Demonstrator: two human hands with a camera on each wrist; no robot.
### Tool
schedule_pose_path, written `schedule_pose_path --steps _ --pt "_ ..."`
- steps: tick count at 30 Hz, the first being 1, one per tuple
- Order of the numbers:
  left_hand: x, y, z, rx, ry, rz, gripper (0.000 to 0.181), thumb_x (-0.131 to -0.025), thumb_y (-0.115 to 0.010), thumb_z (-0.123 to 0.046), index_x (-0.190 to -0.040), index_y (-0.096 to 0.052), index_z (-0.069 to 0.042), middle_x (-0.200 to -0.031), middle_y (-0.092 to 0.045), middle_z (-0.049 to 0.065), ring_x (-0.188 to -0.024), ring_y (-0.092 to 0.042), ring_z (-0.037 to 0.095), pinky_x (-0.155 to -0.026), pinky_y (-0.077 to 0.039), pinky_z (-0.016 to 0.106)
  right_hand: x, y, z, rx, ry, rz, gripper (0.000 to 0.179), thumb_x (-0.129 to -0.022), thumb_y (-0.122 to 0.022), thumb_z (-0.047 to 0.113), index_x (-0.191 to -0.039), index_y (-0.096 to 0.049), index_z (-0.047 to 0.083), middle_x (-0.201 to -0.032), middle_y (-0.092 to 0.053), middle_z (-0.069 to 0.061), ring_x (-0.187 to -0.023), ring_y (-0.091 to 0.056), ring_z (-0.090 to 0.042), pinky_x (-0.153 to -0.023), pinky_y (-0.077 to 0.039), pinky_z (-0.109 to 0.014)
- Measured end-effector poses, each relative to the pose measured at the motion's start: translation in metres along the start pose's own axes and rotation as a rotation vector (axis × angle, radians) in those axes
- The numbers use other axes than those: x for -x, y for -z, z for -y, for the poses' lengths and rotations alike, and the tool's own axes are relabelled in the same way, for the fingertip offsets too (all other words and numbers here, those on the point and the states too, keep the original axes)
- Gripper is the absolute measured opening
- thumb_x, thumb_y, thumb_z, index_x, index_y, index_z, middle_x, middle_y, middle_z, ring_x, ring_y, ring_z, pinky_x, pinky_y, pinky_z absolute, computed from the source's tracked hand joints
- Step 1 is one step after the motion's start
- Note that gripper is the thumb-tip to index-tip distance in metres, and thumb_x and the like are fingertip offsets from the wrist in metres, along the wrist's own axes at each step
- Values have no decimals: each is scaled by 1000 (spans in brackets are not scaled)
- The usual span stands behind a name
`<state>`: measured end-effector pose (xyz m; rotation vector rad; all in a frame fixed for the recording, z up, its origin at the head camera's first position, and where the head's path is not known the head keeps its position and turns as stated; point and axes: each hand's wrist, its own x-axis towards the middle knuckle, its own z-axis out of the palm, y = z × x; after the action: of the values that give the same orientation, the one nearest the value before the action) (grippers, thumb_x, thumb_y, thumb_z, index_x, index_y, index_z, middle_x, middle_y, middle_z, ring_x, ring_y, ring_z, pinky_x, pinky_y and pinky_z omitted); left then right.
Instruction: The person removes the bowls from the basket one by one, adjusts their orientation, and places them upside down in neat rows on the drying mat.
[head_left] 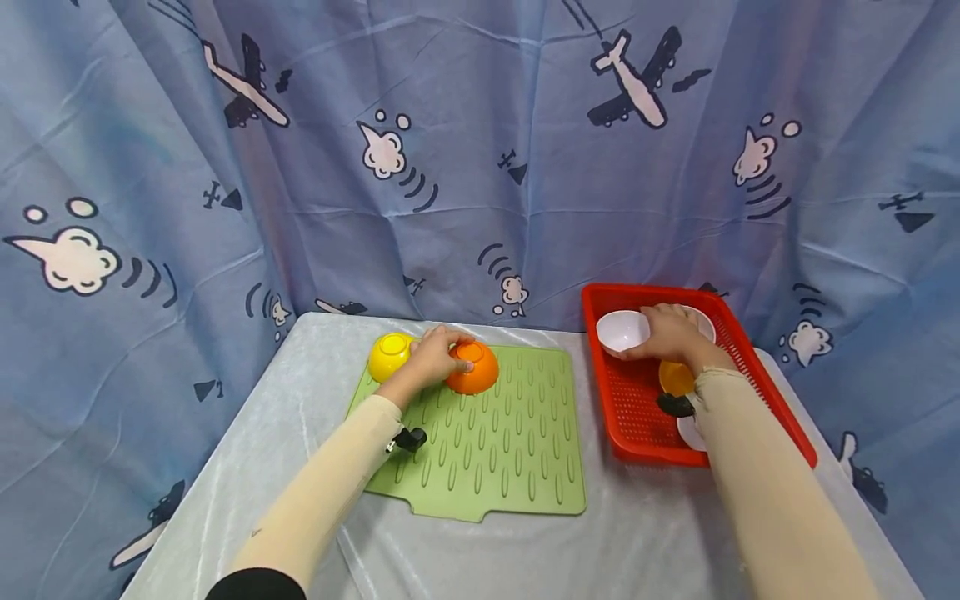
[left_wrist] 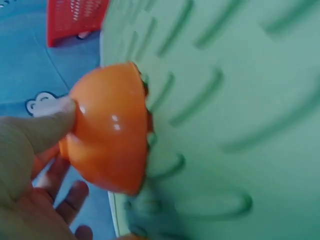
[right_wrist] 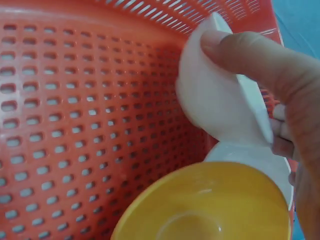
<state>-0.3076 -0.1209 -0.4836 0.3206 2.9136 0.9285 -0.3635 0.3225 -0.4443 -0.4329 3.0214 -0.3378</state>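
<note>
An upside-down orange bowl (head_left: 480, 375) sits on the green mat (head_left: 510, 454), and my left hand (head_left: 431, 360) pinches its foot between thumb and fingers. In the left wrist view, the bowl's (left_wrist: 112, 132) rim meets or nearly meets the ridged mat. Left of that hand is an overturned yellow bowl (head_left: 387, 360). Inside the red basket (head_left: 617, 433), my right hand (head_left: 670, 335) grips a white bowl (head_left: 621, 330) by its rim. The right wrist view has this white bowl (right_wrist: 215, 90) tilted on its side, thumb outside; the other fingers are partly hidden.
Also in the basket are a yellow-orange bowl (head_left: 675, 379), another white bowl (head_left: 703, 323) behind the hand, and a white piece (head_left: 691, 433) partly covered by the sleeve. A pale cloth covers the table (head_left: 480, 558). A blue airplane-print curtain (head_left: 465, 167) hangs behind.
</note>
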Motion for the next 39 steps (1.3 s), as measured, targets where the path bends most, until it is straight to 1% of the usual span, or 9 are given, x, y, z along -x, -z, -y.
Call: schedule_pose_path --steps 2,5,10,14,17,22,29,35,39 --pt "2 -1 -2 -5 23 -8 53 -87 -83 -32 -137 -67 -25 -122 -57 3 -118 -49 25 -97 -32 52 2 0 0 8 -19 -46 112 -72 -82 63 -145 -43 -11 -141 -43 -37 -127 -34 -54 -103 -24 -72" --pt "7 -3 -7 -16 53 -16 53 -86 -83 -31 -136 -67 -24 -125 -58 4 -119 -49 26 -98 -31 53 9 5 4 -35 -51 -96 109 -73 -82 62 -145 -42 -11 -137 -42 -35 -123 -33 -52 -98 -28 -68" --pt "11 -7 -15 -40 76 -23 52 -86 -83 -31 -135 -68 -24 -124 -58 4 -117 -49 26 -95 -32 52 25 20 18 -171 -86 -144 106 -75 -85 55 -146 -39 -9 -135 -38 -35 -123 -28 -51 -95 -23 -66" --pt "12 -11 -12 -39 84 -33 52 -85 -84 -31 -134 -68 -24 -124 -58 4 -117 -49 26 -93 -31 51 35 27 34 -238 -86 -189 109 -76 -84 55 -150 -35 -8 -141 -34 -36 -128 -25 -52 -99 -20 -67" --pt "14 -13 -11 -29 90 -35 52 -85 -84 -30 -134 -69 -24 -125 -58 4 -119 -49 26 -93 -31 50 43 30 49 -262 -79 -223 110 -76 -85 55 -152 -35 -7 -143 -34 -36 -128 -26 -51 -99 -23 -66" --pt "15 -12 -14 -34 77 -43 52 -85 -84 -29 -134 -68 -23 -125 -58 5 -118 -49 27 -93 -31 50 61 35 73 -307 -61 -259 108 -75 -86 53 -153 -37 -2 -146 -35 -33 -130 -28 -49 -100 -29 -65" --pt "17 -8 -19 -58 83 -56 53 -86 -83 -29 -136 -68 -21 -129 -59 6 -120 -49 29 -95 -33 53 87 28 106 -381 -15 -263 107 -74 -89 51 -155 -38 3 -147 -37 -27 -134 -28 -46 -102 -32 -66" --pt "14 -6 -18 -45 76 -80 52 -86 -83 -29 -135 -68 -22 -130 -59 5 -122 -48 29 -95 -31 54 103 17 130 -389 28 -302 103 -72 -91 46 -152 -43 4 -145 -41 -24 -134 -30 -43 -102 -35 -66" --pt "10 -5 -19 -40 82 -79 52 -85 -84 -29 -134 -68 -24 -134 -58 4 -125 -47 28 -98 -30 56 110 7 145 -393 45 -290 104 -70 -92 46 -152 -44 5 -146 -41 -23 -135 -31 -42 -103 -37 -65"
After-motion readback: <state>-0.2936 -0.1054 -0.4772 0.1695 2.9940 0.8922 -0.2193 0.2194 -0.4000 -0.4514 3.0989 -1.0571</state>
